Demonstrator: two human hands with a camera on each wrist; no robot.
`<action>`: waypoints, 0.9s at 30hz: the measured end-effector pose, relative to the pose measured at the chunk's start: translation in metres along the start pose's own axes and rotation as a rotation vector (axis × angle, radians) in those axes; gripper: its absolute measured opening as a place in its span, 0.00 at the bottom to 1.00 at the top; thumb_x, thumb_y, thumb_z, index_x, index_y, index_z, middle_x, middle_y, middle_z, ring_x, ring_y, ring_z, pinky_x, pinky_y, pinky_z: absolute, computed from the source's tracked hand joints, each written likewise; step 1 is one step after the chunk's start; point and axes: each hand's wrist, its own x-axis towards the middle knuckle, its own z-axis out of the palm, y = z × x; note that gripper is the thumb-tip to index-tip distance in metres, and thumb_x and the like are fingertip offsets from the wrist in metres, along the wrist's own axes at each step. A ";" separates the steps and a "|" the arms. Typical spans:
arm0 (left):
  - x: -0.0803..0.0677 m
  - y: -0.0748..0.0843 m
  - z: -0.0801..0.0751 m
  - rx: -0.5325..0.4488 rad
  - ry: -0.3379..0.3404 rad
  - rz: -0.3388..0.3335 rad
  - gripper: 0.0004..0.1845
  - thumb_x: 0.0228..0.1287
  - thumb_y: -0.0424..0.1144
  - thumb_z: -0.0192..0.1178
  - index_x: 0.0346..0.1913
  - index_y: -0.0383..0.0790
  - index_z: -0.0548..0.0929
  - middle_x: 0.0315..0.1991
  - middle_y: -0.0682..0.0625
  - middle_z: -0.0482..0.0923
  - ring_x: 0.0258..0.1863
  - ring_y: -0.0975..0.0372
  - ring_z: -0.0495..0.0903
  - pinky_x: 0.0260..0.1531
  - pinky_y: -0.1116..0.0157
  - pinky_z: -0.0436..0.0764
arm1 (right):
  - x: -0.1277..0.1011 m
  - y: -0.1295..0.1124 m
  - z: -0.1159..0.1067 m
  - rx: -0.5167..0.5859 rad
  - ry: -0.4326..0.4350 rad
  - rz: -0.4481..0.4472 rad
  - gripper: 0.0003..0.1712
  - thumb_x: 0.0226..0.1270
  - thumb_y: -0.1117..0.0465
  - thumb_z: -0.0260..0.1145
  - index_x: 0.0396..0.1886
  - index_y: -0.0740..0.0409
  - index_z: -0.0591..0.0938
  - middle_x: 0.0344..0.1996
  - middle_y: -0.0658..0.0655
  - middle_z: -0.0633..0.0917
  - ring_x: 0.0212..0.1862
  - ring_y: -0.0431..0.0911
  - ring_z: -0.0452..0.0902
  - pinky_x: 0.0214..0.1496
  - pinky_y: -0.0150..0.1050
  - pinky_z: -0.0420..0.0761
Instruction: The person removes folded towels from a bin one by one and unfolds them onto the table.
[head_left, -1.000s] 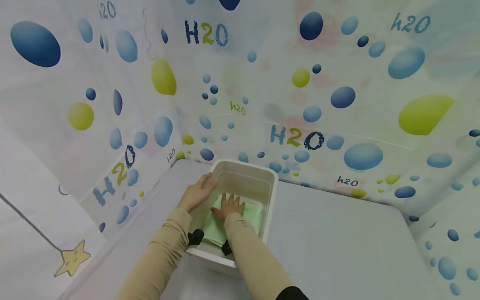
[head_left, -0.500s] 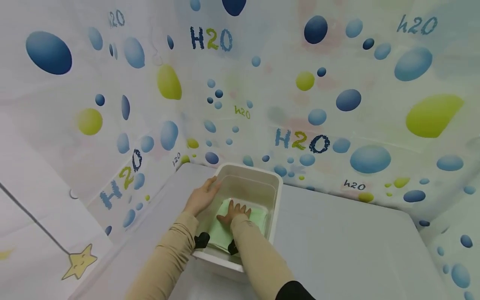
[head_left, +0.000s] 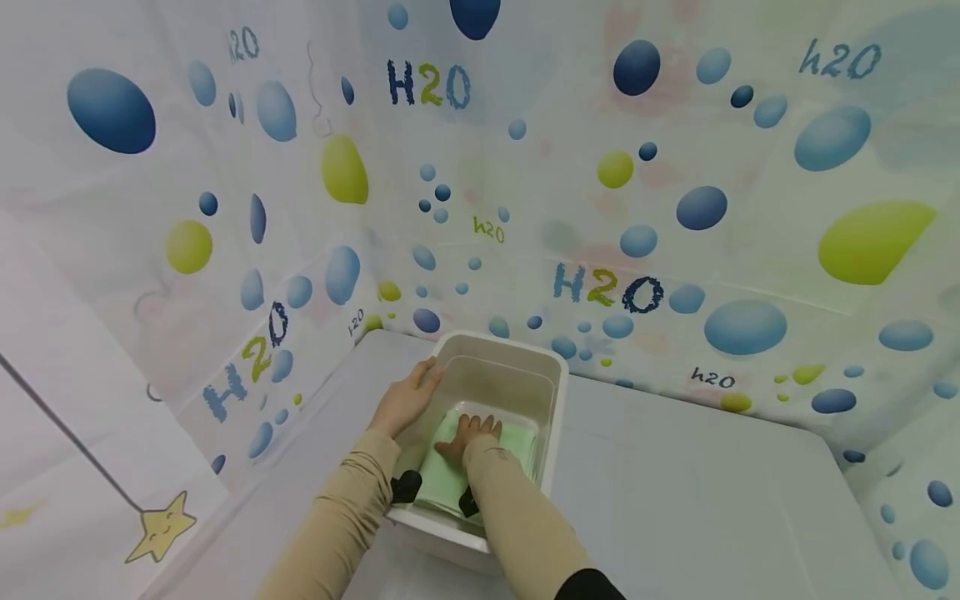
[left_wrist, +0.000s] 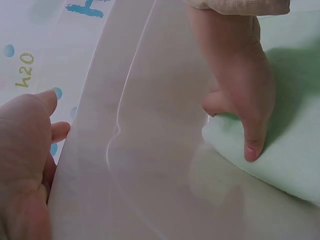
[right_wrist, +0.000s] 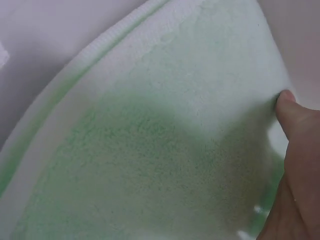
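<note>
The folded green towel (head_left: 498, 442) lies on the floor of the white bin (head_left: 551, 417), under the right hand (head_left: 468, 433), whose straight fingers (left_wrist: 252, 135) press down while the thumb tucks under its edge. It looks soft, light and limp, best taken at that thick folded edge beside the thumb. The left hand (head_left: 405, 400) rests on the bin's rim, fingers relaxed and holding nothing.

"h2o" on bubble-print wall sheet (head_left: 600, 286)

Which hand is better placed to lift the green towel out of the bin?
Right, most likely. The right hand already rests on the towel inside the bin, thumb at its edge. The left hand rests on the bin's left rim, steadying it, away from the towel.
</note>
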 end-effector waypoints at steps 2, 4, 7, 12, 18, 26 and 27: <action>0.001 -0.001 0.000 -0.001 0.003 0.007 0.31 0.70 0.61 0.36 0.71 0.54 0.58 0.63 0.36 0.69 0.59 0.38 0.70 0.57 0.43 0.69 | 0.001 0.000 0.000 -0.028 0.000 0.009 0.48 0.59 0.29 0.52 0.70 0.53 0.57 0.69 0.58 0.62 0.72 0.59 0.52 0.74 0.57 0.48; 0.000 -0.001 0.001 -0.009 0.005 0.008 0.31 0.70 0.61 0.35 0.71 0.54 0.58 0.64 0.37 0.68 0.59 0.38 0.70 0.57 0.43 0.68 | 0.001 0.001 -0.001 -0.029 0.007 0.007 0.47 0.59 0.30 0.53 0.70 0.54 0.58 0.69 0.58 0.63 0.71 0.58 0.54 0.73 0.56 0.49; -0.001 0.000 0.000 -0.018 -0.004 0.002 0.31 0.70 0.62 0.34 0.71 0.53 0.58 0.65 0.37 0.67 0.60 0.38 0.69 0.58 0.43 0.68 | 0.003 0.002 -0.001 -0.024 0.036 -0.017 0.44 0.60 0.32 0.55 0.68 0.53 0.61 0.65 0.58 0.66 0.66 0.55 0.60 0.70 0.54 0.58; -0.001 0.000 0.000 -0.025 -0.010 -0.006 0.31 0.71 0.61 0.34 0.71 0.52 0.57 0.67 0.38 0.65 0.61 0.38 0.68 0.59 0.43 0.67 | 0.006 0.002 -0.003 -0.048 0.078 -0.051 0.41 0.60 0.32 0.55 0.65 0.52 0.63 0.57 0.58 0.70 0.58 0.53 0.65 0.60 0.49 0.66; 0.001 0.003 0.004 -0.036 -0.026 -0.009 0.33 0.70 0.63 0.32 0.71 0.53 0.57 0.65 0.37 0.66 0.60 0.38 0.69 0.58 0.42 0.68 | 0.002 0.002 -0.011 -0.068 0.094 -0.052 0.43 0.59 0.31 0.55 0.66 0.54 0.62 0.61 0.58 0.69 0.60 0.53 0.65 0.61 0.49 0.66; 0.001 -0.001 0.003 -0.033 -0.009 0.000 0.30 0.71 0.60 0.32 0.71 0.52 0.57 0.67 0.38 0.64 0.61 0.38 0.68 0.58 0.42 0.67 | 0.001 -0.006 -0.019 -0.065 0.092 -0.096 0.37 0.65 0.41 0.56 0.67 0.52 0.59 0.67 0.57 0.64 0.68 0.52 0.58 0.67 0.50 0.60; 0.002 -0.002 0.002 -0.030 -0.007 -0.002 0.30 0.72 0.60 0.33 0.71 0.52 0.57 0.67 0.39 0.64 0.61 0.38 0.68 0.58 0.42 0.67 | 0.001 -0.007 -0.020 -0.073 0.088 -0.102 0.34 0.66 0.43 0.55 0.67 0.52 0.59 0.67 0.56 0.64 0.68 0.52 0.58 0.67 0.50 0.60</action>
